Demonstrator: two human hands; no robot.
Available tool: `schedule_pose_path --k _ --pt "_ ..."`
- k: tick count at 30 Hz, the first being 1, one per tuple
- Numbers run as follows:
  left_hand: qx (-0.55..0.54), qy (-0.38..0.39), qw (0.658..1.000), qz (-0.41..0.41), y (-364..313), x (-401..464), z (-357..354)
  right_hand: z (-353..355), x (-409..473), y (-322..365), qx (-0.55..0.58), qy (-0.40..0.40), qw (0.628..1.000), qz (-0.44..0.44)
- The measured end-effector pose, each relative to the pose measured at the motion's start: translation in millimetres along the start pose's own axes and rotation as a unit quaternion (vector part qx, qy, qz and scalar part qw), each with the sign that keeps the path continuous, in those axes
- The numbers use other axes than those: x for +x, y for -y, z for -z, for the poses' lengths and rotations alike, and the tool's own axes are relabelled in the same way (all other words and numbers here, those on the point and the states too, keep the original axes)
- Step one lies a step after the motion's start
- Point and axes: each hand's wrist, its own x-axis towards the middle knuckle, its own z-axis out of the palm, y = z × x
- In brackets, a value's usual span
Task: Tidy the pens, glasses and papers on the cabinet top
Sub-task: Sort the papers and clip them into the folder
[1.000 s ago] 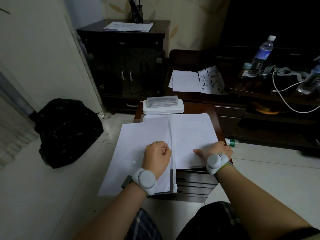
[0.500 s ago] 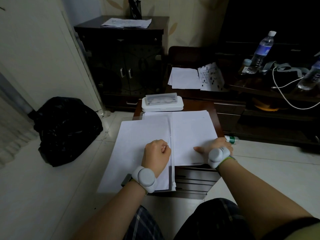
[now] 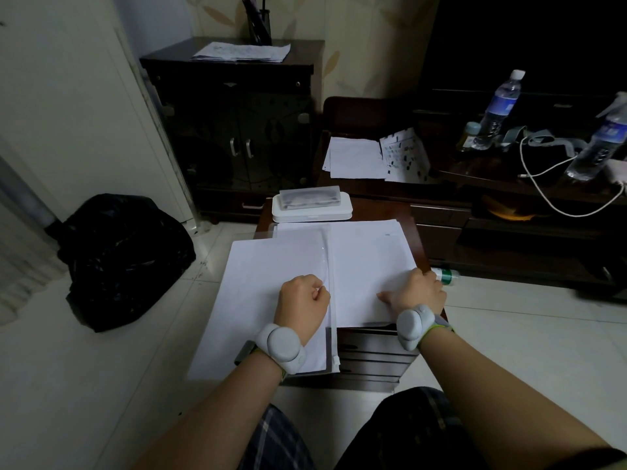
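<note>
Papers (image 3: pixel 366 266) cover the small cabinet top (image 3: pixel 412 232); left hand (image 3: pixel 302 305), fingers curled into a fist, presses a zip folder (image 3: pixel 330 300), right hand (image 3: pixel 417 293) lies flat at 3 o'clock. Glasses case (image 3: pixel 310 205) sits at 12 o'clock.

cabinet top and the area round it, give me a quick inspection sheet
Surface: small dark cabinet, mostly covered.
Job's things: white papers with a clear zip folder overhanging the front edge; glasses case on a white box at the back.
Clutter: green-capped item at the right edge.
Hands: left hand fisted on the folder; right hand pressing the papers.
Cables: white cable on the right-hand unit.
Surroundings: black bag on the floor, water bottles.
</note>
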Motion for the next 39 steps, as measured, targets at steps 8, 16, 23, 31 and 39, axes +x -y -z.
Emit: schedule_pose_path --k 8,16,23,31,39 --pt "0.006 0.000 1.000 0.002 -0.9 0.3 0.4 11.8 -15.0 -3.8 0.303 -0.037 0.949 -0.084" --pt "0.004 0.000 1.000 0.010 -3.8 -2.0 -1.0 4.8 -38.1 8.3 0.507 -0.059 0.838 -0.194" --pt "0.007 -0.003 1.000 0.019 -5.2 -3.5 1.3 -5.4 -66.0 26.1 0.558 0.009 0.819 -0.134" --pt "0.007 -0.011 1.000 0.025 -3.8 -10.3 8.5 -9.5 -71.1 37.8 0.382 0.104 0.916 -0.056" --pt "0.013 -0.026 0.998 0.047 -3.9 -7.3 12.5 46.5 -23.0 21.8 0.373 -0.118 0.917 -0.072"
